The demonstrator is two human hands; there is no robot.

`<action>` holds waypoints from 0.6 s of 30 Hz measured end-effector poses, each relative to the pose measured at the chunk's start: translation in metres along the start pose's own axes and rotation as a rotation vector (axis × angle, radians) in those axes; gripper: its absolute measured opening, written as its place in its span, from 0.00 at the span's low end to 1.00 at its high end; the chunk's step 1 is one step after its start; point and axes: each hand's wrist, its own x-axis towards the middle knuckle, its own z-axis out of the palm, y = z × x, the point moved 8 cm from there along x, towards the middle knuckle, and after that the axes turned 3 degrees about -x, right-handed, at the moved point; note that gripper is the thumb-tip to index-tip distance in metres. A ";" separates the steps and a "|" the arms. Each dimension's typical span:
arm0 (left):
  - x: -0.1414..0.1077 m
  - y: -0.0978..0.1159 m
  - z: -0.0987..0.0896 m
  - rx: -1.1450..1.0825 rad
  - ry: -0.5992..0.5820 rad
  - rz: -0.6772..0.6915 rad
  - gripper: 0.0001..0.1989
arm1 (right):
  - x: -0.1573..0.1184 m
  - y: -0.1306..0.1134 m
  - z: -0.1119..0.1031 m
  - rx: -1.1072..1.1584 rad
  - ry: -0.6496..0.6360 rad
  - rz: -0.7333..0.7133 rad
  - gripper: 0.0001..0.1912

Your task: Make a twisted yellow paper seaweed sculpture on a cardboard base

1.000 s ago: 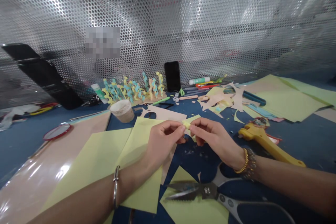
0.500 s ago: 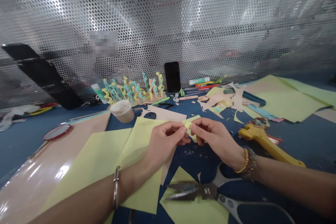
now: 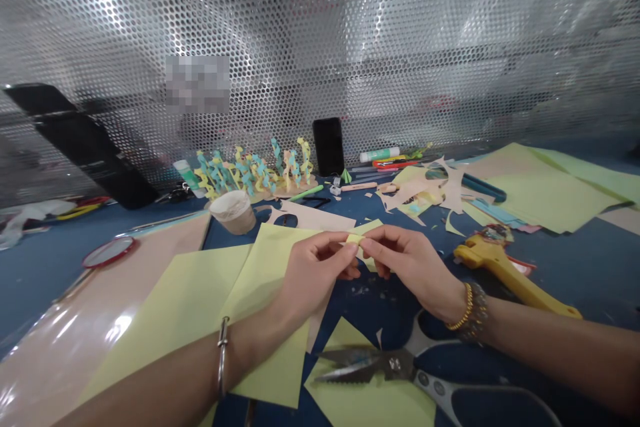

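The left hand (image 3: 313, 273) is seen shifted slightly toward 3 o'clock compared with the earlier pictures, and its fingertips (image 3: 351, 249) are brought closer to the right hand (image 3: 410, 267). The small yellow paper piece (image 3: 354, 238) pinched between them is seen flatter than the bright folded nub shown a second ago, and less of it is left exposed by the fingers.

Steel kitchen shears (image 3: 395, 365) lie at bottom centre, a yellow rotary cutter (image 3: 505, 277) at right, and a black smartphone (image 3: 329, 147) stands upright at upper centre before a perforated metal screen (image 3: 400, 47).
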 end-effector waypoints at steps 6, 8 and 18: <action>0.001 0.002 -0.002 0.050 0.027 0.027 0.07 | -0.001 0.000 0.000 0.011 0.002 0.003 0.11; 0.001 0.003 -0.002 0.058 0.030 0.030 0.08 | -0.001 0.000 0.000 0.012 -0.003 -0.005 0.11; 0.003 0.002 -0.002 0.085 0.010 0.061 0.08 | 0.000 0.000 0.002 -0.006 -0.022 0.001 0.12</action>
